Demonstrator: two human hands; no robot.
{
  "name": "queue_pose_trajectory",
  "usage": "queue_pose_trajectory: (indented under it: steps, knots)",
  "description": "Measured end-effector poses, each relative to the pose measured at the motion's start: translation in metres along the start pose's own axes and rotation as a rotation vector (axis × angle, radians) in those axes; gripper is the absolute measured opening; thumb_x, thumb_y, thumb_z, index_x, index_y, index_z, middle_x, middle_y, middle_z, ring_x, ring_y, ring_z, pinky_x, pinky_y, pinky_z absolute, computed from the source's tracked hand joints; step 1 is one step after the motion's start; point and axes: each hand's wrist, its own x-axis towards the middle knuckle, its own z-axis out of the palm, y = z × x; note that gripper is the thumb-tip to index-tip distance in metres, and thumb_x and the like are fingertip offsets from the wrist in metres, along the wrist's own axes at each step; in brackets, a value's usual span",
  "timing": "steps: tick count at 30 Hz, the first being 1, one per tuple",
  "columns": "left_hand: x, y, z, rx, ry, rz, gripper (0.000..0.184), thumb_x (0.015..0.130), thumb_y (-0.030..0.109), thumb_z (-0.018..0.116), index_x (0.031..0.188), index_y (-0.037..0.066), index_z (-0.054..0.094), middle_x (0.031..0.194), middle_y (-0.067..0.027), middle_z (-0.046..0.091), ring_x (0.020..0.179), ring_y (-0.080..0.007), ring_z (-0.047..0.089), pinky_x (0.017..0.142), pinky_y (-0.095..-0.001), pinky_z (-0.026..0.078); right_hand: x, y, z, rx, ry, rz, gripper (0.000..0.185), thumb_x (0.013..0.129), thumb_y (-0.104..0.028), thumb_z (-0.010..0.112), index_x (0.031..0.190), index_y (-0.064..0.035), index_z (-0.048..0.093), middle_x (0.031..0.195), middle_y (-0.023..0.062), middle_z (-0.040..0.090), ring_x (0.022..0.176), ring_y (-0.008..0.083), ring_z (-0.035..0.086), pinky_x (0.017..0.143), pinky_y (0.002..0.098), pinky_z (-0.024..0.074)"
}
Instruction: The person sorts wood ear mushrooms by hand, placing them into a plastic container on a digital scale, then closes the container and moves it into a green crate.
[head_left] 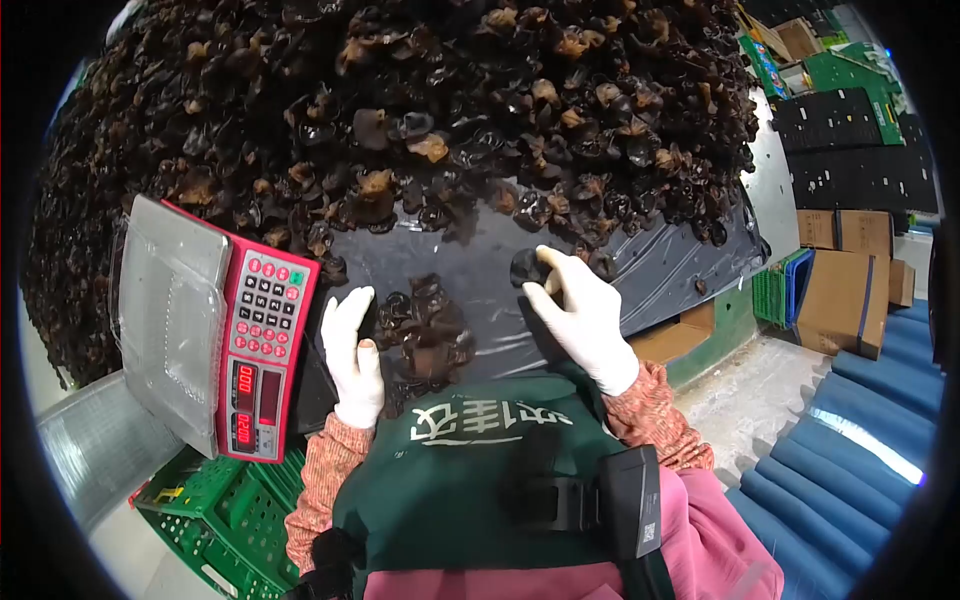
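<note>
The gloved right hand (pixel 580 310) is pinching one dark wood ear mushroom (pixel 524 267) at its ten o'clock; the gloved left hand (pixel 350 352) is hovering loosely spread, apparently holding nothing, with a small wood ear pile (pixel 430 335) lying at its three o'clock and a red digital scale (pixel 262 310) standing at nine; seemingly little is being set apart, the bulk lying in the great heap (pixel 600 120) at twelve.

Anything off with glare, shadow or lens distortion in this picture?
Head view: strong fisheye bending, corners black; head view: glare streaks on the black plastic sheet, a bright strip across the blue ridged sheeting; head view: the heap of dark pieces loses detail in its gaps, while the gloved left hand and right hand show pale and distinct.
</note>
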Motion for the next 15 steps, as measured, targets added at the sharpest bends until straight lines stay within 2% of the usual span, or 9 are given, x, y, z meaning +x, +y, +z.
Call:
queue_pose_trajectory:
  steps: [3, 4, 7, 8, 9, 11, 12, 13, 15]
  knots:
    - [0.002, 0.003, 0.0, -0.003, -0.005, 0.012, 0.062, 0.108, 0.048, 0.038, 0.137, -0.001, 0.062, 0.137, -0.0163, 0.066, 0.132, -0.0357, 0.057, 0.122, -0.0517, 0.03, 0.001, 0.01, 0.01, -0.233, -0.048, -0.138, 0.027, 0.086, -0.015, 0.077, 0.11, -0.0071, 0.07, 0.079, 0.0078, 0.063, 0.065, 0.0252, 0.065, 0.061, 0.0361, 0.0518]
    - [0.002, 0.003, 0.0, -0.005, -0.004, 0.013, 0.061, 0.108, 0.048, 0.039, 0.137, -0.001, 0.062, 0.137, -0.0164, 0.066, 0.132, -0.0357, 0.057, 0.122, -0.0519, 0.03, 0.0, 0.002, 0.009, -0.129, -0.038, -0.091, 0.022, 0.085, -0.012, 0.075, 0.105, -0.0078, 0.069, 0.079, 0.0083, 0.063, 0.067, 0.0263, 0.067, 0.061, 0.0368, 0.0518]
    - [0.0, 0.001, 0.0, 0.002, -0.003, 0.0, 0.059, 0.107, 0.045, 0.041, 0.138, 0.0, 0.061, 0.138, -0.0164, 0.065, 0.133, -0.0351, 0.056, 0.122, -0.0523, 0.03, 0.001, -0.025, 0.003, 0.255, -0.165, -0.106, 0.03, 0.087, -0.017, 0.077, 0.115, -0.0078, 0.069, 0.086, 0.0072, 0.068, 0.066, 0.0255, 0.066, 0.061, 0.0357, 0.0524]
    - [0.0, 0.001, 0.0, 0.009, -0.005, -0.005, 0.058, 0.107, 0.045, 0.042, 0.138, 0.0, 0.061, 0.138, -0.0165, 0.065, 0.133, -0.035, 0.056, 0.122, -0.0522, 0.03, 0.006, -0.04, -0.012, 0.353, -0.439, -0.021, 0.035, 0.087, -0.021, 0.079, 0.118, -0.0081, 0.069, 0.092, 0.0062, 0.07, 0.068, 0.025, 0.066, 0.063, 0.035, 0.053]
    - [0.0, 0.003, 0.0, 0.016, -0.009, -0.007, 0.058, 0.107, 0.045, 0.042, 0.139, 0.0, 0.061, 0.138, -0.0165, 0.065, 0.133, -0.0349, 0.056, 0.122, -0.0522, 0.03, 0.008, -0.044, -0.014, 0.308, -0.479, -0.115, 0.036, 0.087, -0.023, 0.079, 0.118, -0.0095, 0.069, 0.09, 0.0064, 0.067, 0.068, 0.0243, 0.065, 0.064, 0.0364, 0.0527]
    - [0.0, 0.001, 0.001, 0.016, 0.004, 0.013, 0.056, 0.107, 0.043, 0.044, 0.138, 0.0, 0.061, 0.137, -0.0164, 0.065, 0.132, -0.0351, 0.057, 0.122, -0.0523, 0.03, 0.023, -0.029, -0.006, -0.074, -0.093, -0.334, 0.034, 0.086, -0.024, 0.078, 0.116, -0.0106, 0.069, 0.083, 0.0067, 0.062, 0.067, 0.0236, 0.062, 0.064, 0.0374, 0.0505]
    - [0.0, 0.002, 0.0, 0.018, 0.004, 0.008, 0.056, 0.107, 0.043, 0.044, 0.138, -0.001, 0.061, 0.137, -0.0164, 0.065, 0.132, -0.0353, 0.057, 0.121, -0.0523, 0.031, 0.037, -0.019, -0.001, -0.211, 0.074, -0.326, 0.029, 0.085, -0.021, 0.077, 0.112, -0.0118, 0.07, 0.081, 0.0063, 0.057, 0.07, 0.0246, 0.059, 0.065, 0.0389, 0.0468]
    - [0.001, 0.003, 0.0, 0.017, 0.004, 0.006, 0.057, 0.107, 0.043, 0.044, 0.138, -0.001, 0.061, 0.137, -0.0163, 0.065, 0.132, -0.0355, 0.057, 0.121, -0.0524, 0.031, 0.047, -0.011, 0.002, -0.38, 0.117, -0.266, 0.023, 0.084, -0.019, 0.077, 0.104, -0.0122, 0.07, 0.085, 0.0059, 0.057, 0.075, 0.026, 0.057, 0.067, 0.039, 0.0441]
    - [0.0, 0.002, 0.001, 0.021, 0.006, 0.02, 0.057, 0.107, 0.043, 0.043, 0.138, -0.001, 0.061, 0.137, -0.0163, 0.065, 0.132, -0.0355, 0.057, 0.121, -0.0524, 0.031, 0.063, 0.015, 0.012, -0.425, 0.117, -0.264, 0.019, 0.083, -0.015, 0.079, 0.101, -0.0107, 0.073, 0.088, 0.0077, 0.059, 0.079, 0.0277, 0.059, 0.068, 0.041, 0.0448]
